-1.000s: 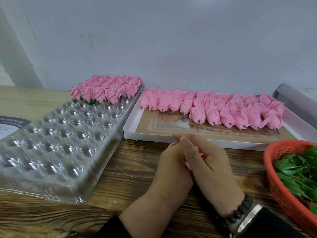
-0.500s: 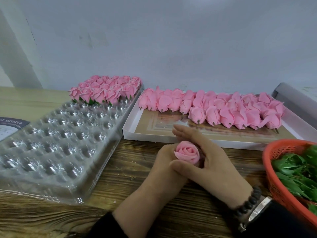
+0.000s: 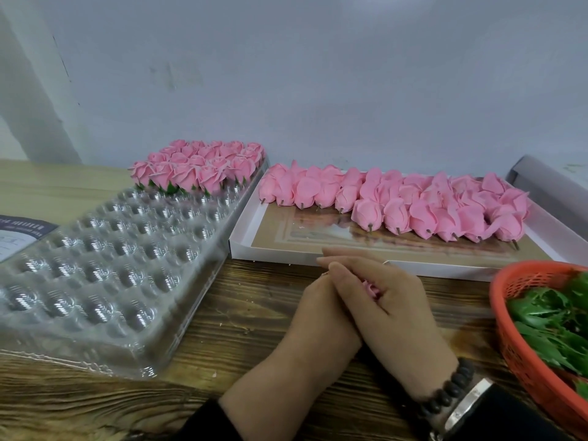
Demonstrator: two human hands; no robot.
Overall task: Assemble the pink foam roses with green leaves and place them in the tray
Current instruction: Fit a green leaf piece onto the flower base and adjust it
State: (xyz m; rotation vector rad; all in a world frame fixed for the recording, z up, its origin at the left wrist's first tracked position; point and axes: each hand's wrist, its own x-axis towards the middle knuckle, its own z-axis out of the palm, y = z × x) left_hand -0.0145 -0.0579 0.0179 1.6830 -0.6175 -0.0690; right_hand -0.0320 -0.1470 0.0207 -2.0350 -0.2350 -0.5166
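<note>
Both my hands were cupped together around one pink rose at the table's near edge.

My right hand point(image 3: 397, 300) lay over my left hand point(image 3: 321, 310), its fingers curled across the rose point(image 3: 370, 288), of which only a sliver of pink showed between thumb and forefinger; my left hand was wrapped round it from underneath, though I could not tell how its fingers lay. My hands rested on the wooden table point(image 3: 241, 316), just in front of the white box point(image 3: 254, 249) holding the loose roses point(image 3: 394, 202). To the left sat the clear plastic tray point(image 3: 105, 259), with finished roses point(image 3: 197, 167) filling its far rows. The orange basket point(image 3: 515, 338) of green leaves point(image 3: 553, 323) stood at my right.
</note>
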